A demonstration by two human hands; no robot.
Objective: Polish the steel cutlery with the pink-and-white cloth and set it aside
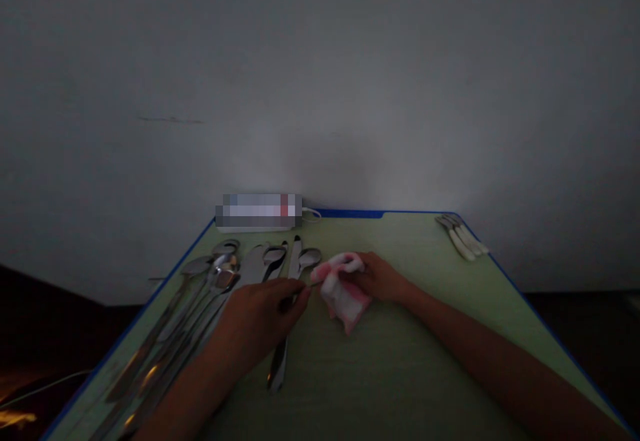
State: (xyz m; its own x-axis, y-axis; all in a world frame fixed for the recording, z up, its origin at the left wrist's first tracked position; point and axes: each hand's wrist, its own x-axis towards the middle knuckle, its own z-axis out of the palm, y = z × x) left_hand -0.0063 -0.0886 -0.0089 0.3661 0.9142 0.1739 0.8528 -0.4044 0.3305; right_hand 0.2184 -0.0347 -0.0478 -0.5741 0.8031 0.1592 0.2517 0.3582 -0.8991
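My left hand (263, 314) is closed in a pinch on a thin piece of metal cutlery whose end disappears into a pink and white cloth (343, 287). My right hand (383, 277) is wrapped round that cloth, bunching it over the utensil's tip. Both hands rest on a pale green table (400, 361) with a blue edge. Just left of my left hand lie several steel spoons (220, 274) in a row, their bowls pointing away from me.
A white box-shaped device (259, 212) with a cable sits at the table's far edge against the wall. A few white-handled utensils (463, 234) lie at the far right corner. The room is dim; dark floor lies either side of the table.
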